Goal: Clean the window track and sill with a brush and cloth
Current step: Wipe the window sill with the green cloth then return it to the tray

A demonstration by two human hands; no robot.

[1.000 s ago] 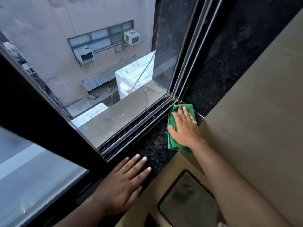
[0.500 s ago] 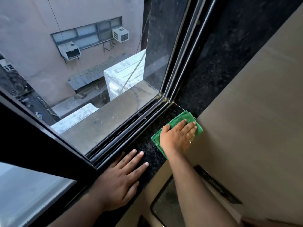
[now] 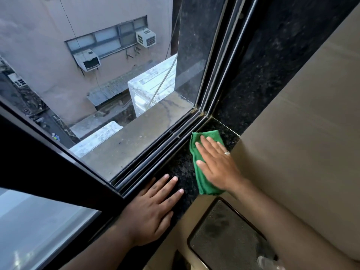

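Observation:
A folded green cloth [image 3: 202, 180] lies flat on the black speckled granite sill [image 3: 181, 168], near the window's right corner. My right hand [image 3: 216, 162] presses on it with flat, spread fingers; a ring is on one finger. My left hand [image 3: 153, 209] rests palm down on the sill to the left of the cloth, fingers apart, holding nothing. The dark metal window track [image 3: 161, 152] runs diagonally just beyond both hands. No brush is in view.
A dark sliding window frame [image 3: 58, 172] crosses the left side, with the open gap showing a concrete ledge [image 3: 136, 141] and a building outside. A beige wall [image 3: 302, 133] stands to the right. A dark glossy panel [image 3: 226, 236] sits below the sill.
My right hand has turned and slid the cloth along the sill, now lying lengthwise with fingers pointing toward the track. My left hand stays flat on the sill.

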